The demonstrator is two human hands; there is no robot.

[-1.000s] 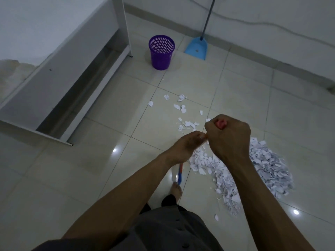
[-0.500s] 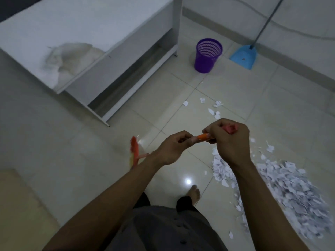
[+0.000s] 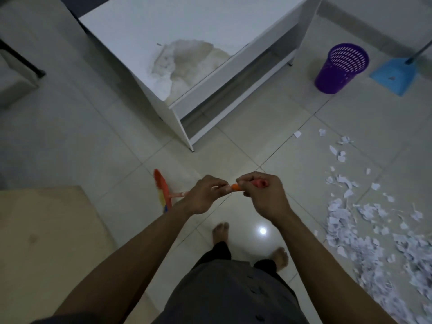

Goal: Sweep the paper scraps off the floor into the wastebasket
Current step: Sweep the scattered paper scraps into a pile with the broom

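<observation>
Left hand (image 3: 205, 195): fingers curled round orange handle of broom (image 3: 163, 192). Right hand (image 3: 264, 195): fist closed over handle's top end. Hands close together, not touching. Broom head low, floor contact unclear, well apart from purple wastebasket (image 3: 339, 71). Paper scraps (image 3: 374, 235) heaped on tiles, well short of wastebasket; strays between heap and wastebasket. Blue dustpan (image 3: 395, 77) just beside wastebasket. White table (image 3: 187, 26) near wastebasket.

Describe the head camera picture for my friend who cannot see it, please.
The left hand and right hand grip an orange broom, its head out to the left. A big heap of white paper scraps lies on the right. Farther off stand a purple wastebasket and a blue dustpan, near a white table.
</observation>
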